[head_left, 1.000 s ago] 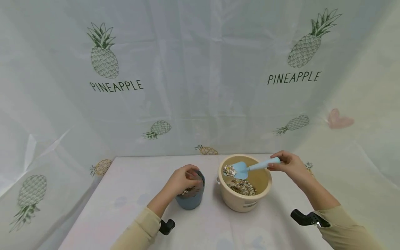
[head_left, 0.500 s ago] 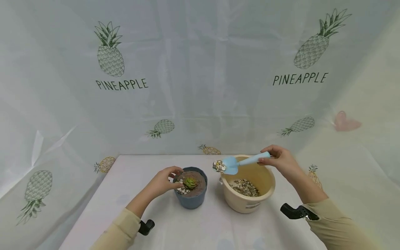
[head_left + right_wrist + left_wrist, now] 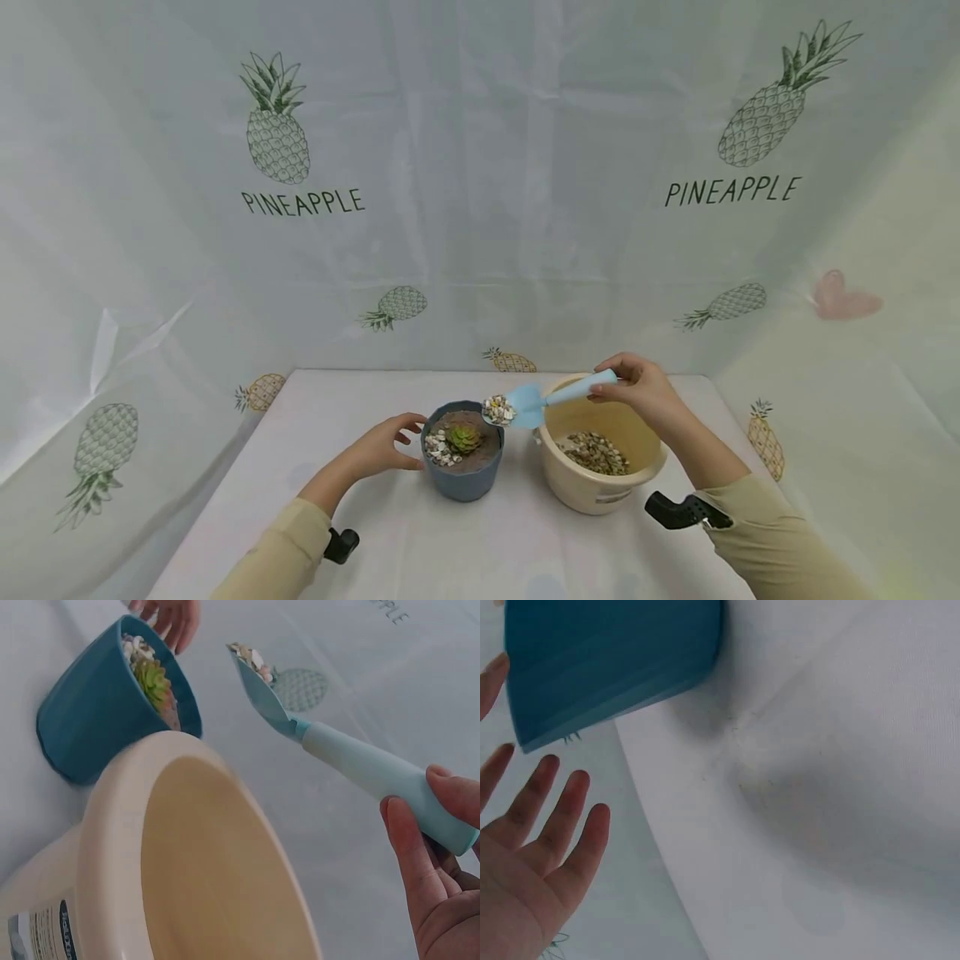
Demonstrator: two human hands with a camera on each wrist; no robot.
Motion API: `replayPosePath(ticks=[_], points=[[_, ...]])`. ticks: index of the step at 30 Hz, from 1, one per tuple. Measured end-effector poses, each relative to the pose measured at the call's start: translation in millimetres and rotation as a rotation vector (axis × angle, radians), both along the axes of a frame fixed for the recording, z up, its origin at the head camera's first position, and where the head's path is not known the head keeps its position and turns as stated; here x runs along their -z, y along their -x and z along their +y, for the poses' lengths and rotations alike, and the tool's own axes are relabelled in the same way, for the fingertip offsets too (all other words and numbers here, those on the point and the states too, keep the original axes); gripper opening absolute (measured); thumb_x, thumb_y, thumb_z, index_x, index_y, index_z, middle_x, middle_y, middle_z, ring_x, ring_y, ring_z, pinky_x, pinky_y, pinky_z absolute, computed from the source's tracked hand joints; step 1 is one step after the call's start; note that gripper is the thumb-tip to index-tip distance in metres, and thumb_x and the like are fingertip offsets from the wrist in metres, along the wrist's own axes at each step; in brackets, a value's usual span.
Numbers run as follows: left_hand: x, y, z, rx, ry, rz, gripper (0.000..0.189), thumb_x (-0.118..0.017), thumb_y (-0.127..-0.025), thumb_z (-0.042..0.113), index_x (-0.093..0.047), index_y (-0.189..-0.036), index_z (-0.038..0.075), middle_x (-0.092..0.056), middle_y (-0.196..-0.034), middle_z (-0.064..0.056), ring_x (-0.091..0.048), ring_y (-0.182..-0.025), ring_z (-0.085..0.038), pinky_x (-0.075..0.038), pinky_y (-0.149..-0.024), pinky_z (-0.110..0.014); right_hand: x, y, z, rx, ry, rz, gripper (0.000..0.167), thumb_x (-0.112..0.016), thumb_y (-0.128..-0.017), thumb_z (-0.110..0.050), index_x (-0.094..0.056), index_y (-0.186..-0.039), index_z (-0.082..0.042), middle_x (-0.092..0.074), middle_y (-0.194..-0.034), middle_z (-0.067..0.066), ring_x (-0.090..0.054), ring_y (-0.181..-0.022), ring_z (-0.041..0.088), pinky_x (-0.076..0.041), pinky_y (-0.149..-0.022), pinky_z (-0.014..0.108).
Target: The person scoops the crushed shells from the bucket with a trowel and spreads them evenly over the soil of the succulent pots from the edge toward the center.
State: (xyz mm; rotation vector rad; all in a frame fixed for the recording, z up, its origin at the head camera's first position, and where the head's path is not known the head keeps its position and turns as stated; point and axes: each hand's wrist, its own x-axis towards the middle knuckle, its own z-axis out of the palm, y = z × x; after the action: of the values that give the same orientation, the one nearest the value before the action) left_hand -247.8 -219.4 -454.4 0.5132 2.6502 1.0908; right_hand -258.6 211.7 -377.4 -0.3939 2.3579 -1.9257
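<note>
Head view: the right hand (image 3: 641, 390) pinches a pale blue trowel (image 3: 531, 407) whose pebble-laden (image 3: 498, 410) tip points toward nine o'clock, raised at the two o'clock edge of a blue pot (image 3: 465, 487). At the pot's nine o'clock side, the left hand (image 3: 375, 450) holds nothing, fingers spread wide; whether a fingertip touches, I cannot tell. Inside, white stones (image 3: 441, 450) lie at a green succulent's (image 3: 463, 437) eight o'clock. A cream bucket (image 3: 577, 479) stands at the pot's three o'clock.
</note>
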Motion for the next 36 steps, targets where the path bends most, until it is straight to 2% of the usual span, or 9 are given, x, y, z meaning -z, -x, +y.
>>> replayPosePath(ticks=[3,9,14,18,24,30,36], points=[[4.2,4.2,-1.1,0.06,-0.011,-0.026,0.076,-0.085,-0.077,0.018,-0.047,-0.141,0.005,-0.051,-0.135,-0.018,-0.055,-0.113,-0.038,-0.051,-0.085,-0.047,0.7,0.6,-5,-0.009,0.01,-0.018,0.04,-0.074,-0.087,-0.007,-0.055,-0.116,0.012,-0.065,-0.103,0.017,-0.071,-0.084,0.021,-0.056,-0.08,0.037],[5.1,15.6,-0.6,0.145,-0.024,-0.053,0.077,-0.085,-0.077,0.013,-0.046,-0.143,0.005,-0.045,-0.143,-0.019,-0.053,-0.116,-0.039,-0.051,-0.085,-0.048,3.9,0.1,-13,-0.031,0.039,-0.031,0.039,-0.073,-0.088,-0.005,-0.054,-0.116,0.014,-0.065,-0.104,0.018,-0.071,-0.085,0.023,-0.056,-0.08,0.037],[8.3,29.5,0.4,0.216,0.01,-0.077,0.082,-0.086,-0.076,0.012,-0.043,-0.146,0.01,-0.04,-0.148,-0.015,-0.05,-0.121,-0.039,-0.047,-0.09,-0.053,4.5,-1.7,-17,-0.026,0.039,-0.036,0.035,-0.073,-0.087,-0.004,-0.056,-0.113,0.011,-0.065,-0.102,0.016,-0.071,-0.084,0.023,-0.056,-0.079,0.037],[7.3,37.3,1.5,0.265,0.006,-0.122,0.087,-0.086,-0.075,0.009,-0.039,-0.148,0.011,-0.035,-0.151,-0.016,-0.044,-0.127,-0.042,-0.043,-0.095,-0.057,3.5,-2.1,-19,-0.041,0.045,-0.025,0.036,-0.074,-0.087,-0.006,-0.056,-0.114,0.01,-0.064,-0.105,0.02,-0.071,-0.085,0.023,-0.056,-0.079,0.038],[8.4,45.1,1.9,0.288,-0.03,-0.2,0.094,-0.085,-0.074,0.006,-0.034,-0.152,0.016,-0.029,-0.155,-0.014,-0.033,-0.135,-0.044,-0.035,-0.101,-0.062,2.9,-2.4,-19,-0.042,0.044,-0.035,0.036,-0.075,-0.086,-0.007,-0.057,-0.113,0.009,-0.065,-0.102,0.016,-0.071,-0.085,0.025,-0.056,-0.081,0.04],[8.5,42.5,1.2,0.278,-0.079,-0.239,0.097,-0.084,-0.074,0.001,-0.03,-0.153,0.015,-0.025,-0.156,-0.017,-0.025,-0.139,-0.047,-0.03,-0.103,-0.065,4.4,-3.9,-21,-0.053,0.043,-0.024,0.035,-0.073,-0.088,-0.006,-0.056,-0.113,0.012,-0.067,-0.096,0.015,-0.071,-0.083,0.023,-0.056,-0.079,0.037],[13.6,39.1,3.7,0.25,-0.11,-0.214,0.099,-0.084,-0.073,0.0,-0.028,-0.154,0.015,-0.027,-0.154,-0.018,-0.028,-0.137,-0.049,-0.04,-0.099,-0.059,6.2,-4.6,-24,-0.052,0.051,-0.033,0.034,-0.073,-0.088,-0.005,-0.056,-0.113,0.011,-0.067,-0.096,0.014,-0.071,-0.083,0.024,-0.056,-0.078,0.037]])
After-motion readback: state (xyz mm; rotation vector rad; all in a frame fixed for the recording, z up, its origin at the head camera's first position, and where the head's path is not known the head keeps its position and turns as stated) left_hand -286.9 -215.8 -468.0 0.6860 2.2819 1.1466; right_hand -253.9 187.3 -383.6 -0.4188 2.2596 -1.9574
